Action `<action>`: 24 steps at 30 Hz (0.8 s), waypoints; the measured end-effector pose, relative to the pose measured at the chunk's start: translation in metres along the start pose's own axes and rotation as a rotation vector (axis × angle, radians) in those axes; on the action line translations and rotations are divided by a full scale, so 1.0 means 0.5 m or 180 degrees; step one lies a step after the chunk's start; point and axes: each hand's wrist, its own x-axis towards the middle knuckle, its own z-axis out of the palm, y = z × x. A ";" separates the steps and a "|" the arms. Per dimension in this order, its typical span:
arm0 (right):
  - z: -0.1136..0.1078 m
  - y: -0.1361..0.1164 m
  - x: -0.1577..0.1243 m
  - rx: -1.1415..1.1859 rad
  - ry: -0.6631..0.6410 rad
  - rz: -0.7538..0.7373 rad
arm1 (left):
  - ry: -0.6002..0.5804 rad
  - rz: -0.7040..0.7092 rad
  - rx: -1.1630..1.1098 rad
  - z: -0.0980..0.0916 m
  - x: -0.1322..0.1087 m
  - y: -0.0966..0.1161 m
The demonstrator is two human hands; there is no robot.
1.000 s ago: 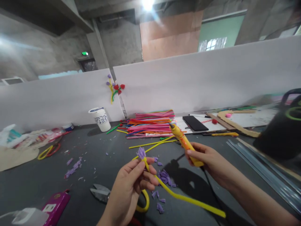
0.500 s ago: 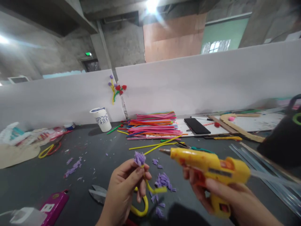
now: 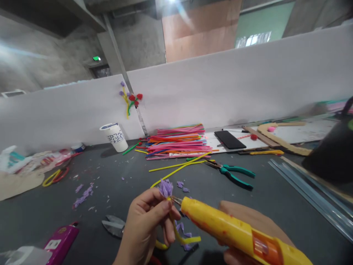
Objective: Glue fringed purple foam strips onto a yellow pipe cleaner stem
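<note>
Between the thumb and fingers of my left hand (image 3: 150,219) is a purple flower (image 3: 166,188) on a yellow pipe cleaner stem (image 3: 187,240), its fluffy head pointing up. My right hand (image 3: 248,221) grips a yellow hot glue gun (image 3: 228,226), which hides most of my fingers. The gun's metal nozzle points left and meets the base of the purple head, beside my left thumb. Scissors (image 3: 114,225) lie under my left hand, blades to the left, with their yellow handle partly covered. Loose purple pieces (image 3: 186,231) are on the table beneath the gun, partly hidden.
A bundle of coloured pipe cleaners (image 3: 179,143) lies at the back, with teal-handled pliers (image 3: 237,175) in front. A paper cup (image 3: 114,137) stands back left; a black phone (image 3: 230,139) lies back right. Clear glue sticks (image 3: 311,198) are at the right, a magenta device (image 3: 62,239) front left.
The glue gun has swung down and left, so its nozzle now meets the flower's base. The pliers have come into full view. My left hand keeps its hold on the flower.
</note>
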 end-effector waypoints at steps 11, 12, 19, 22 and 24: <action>-0.003 -0.011 -0.001 -0.0177 -0.0004 -0.0054 | 0.0064 -0.0022 0.0082 0.001 -0.001 -0.001; -0.004 -0.014 -0.001 -0.0171 -0.0011 -0.0043 | 0.0043 -0.0019 0.0074 0.001 -0.001 -0.001; -0.003 -0.007 0.003 -0.0407 -0.0086 -0.0108 | -0.0005 -0.0072 -0.0004 0.004 -0.002 0.001; 0.000 -0.002 0.002 -0.0436 -0.0073 -0.0086 | -0.0013 -0.0056 0.0010 0.003 -0.002 0.000; 0.003 -0.003 -0.001 -0.0443 -0.0032 -0.0072 | -0.0007 -0.0065 0.0050 0.002 -0.001 0.000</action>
